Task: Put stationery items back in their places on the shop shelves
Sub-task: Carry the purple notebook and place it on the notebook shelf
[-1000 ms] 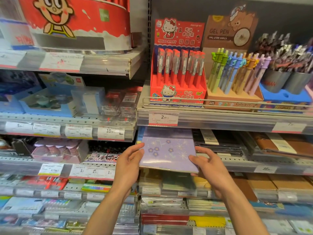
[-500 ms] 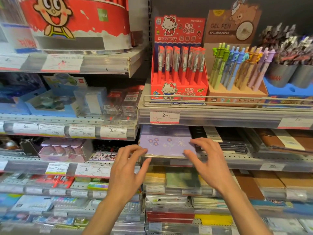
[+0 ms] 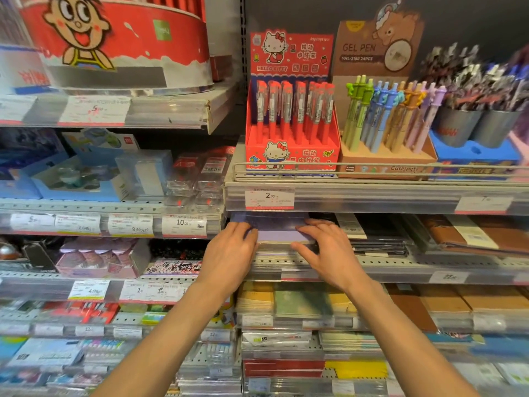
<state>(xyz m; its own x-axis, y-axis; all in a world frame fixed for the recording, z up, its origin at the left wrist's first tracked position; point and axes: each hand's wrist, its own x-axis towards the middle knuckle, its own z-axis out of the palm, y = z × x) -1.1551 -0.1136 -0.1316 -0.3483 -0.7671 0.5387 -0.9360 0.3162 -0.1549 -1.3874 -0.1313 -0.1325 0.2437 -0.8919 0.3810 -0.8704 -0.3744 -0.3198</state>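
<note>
Left hand [image 3: 229,253] and right hand [image 3: 329,250]: both reach forward, palms down, each grip flat with fingers straight, pressing the near edge of the purple notebook [image 3: 279,234], nothing clasped. Notebook lies between the grips, on a stack on the perforated shelf [image 3: 400,263]. The price-tag rail [image 3: 372,200] sits close above the grips; black notebooks [image 3: 380,239] lie just right of the right grip.

A shop; price tags [image 3: 269,198] line stocked shelves [image 3: 372,196].
</note>
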